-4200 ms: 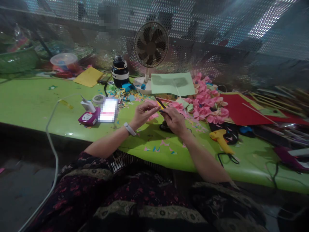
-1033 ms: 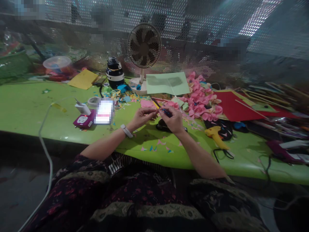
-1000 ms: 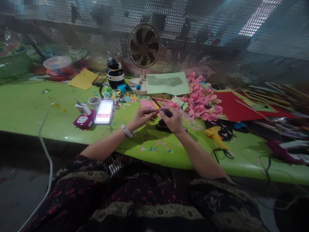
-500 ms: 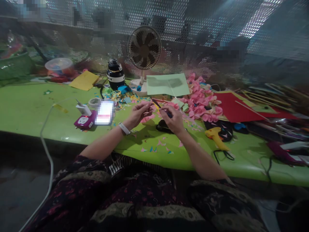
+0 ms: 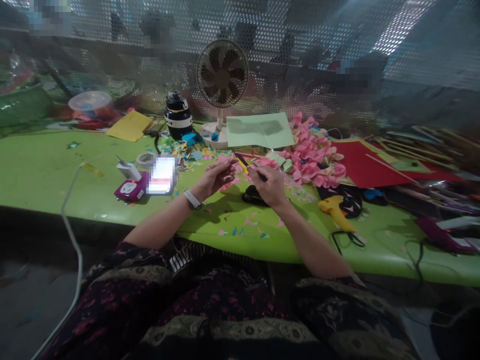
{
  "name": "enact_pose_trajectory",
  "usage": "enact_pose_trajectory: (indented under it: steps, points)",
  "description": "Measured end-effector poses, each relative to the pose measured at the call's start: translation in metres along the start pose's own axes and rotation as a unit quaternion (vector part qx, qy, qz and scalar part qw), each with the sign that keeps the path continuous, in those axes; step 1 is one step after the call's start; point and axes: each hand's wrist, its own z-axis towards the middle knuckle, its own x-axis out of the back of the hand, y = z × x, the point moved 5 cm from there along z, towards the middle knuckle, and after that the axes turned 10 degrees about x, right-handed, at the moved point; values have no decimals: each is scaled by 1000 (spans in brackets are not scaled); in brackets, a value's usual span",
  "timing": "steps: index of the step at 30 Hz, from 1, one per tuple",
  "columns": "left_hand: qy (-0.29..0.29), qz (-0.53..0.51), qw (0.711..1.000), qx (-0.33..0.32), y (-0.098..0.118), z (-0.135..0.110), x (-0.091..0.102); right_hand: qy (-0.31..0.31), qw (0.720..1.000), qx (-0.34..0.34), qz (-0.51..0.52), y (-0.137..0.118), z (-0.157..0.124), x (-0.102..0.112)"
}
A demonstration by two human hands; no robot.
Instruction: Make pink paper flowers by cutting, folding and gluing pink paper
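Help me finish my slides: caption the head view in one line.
Right hand holding a yellow-and-black tool near the left hand, above a green table with pink pieces.

Between left hand [image 5: 216, 177] and right hand [image 5: 270, 186]: slim yellow-and-black tool [image 5: 243, 162] juts in.
Near edge: passable over flat pink-and-blue paper scraps [image 5: 249, 221].
Left: open glossy green tabletop [image 5: 33, 167], crossed by thin white cable [image 5: 79, 267].
Right: yellow plastic glue gun [image 5: 337, 212] obstructs; beyond, probably piled thin sticks [image 5: 422, 145], dim.
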Motion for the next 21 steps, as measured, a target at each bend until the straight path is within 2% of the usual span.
enact_pose_trajectory:
  steps: [5, 21]
  points:
    - [-14, 10, 1000, 2, -3, 1, -1, 0, 1000, 2, -7, 0, -1, -1]
    - [-9, 14, 999, -31, 0, -1, -3, 1, 999, 12, -31, 3, -2, -2]
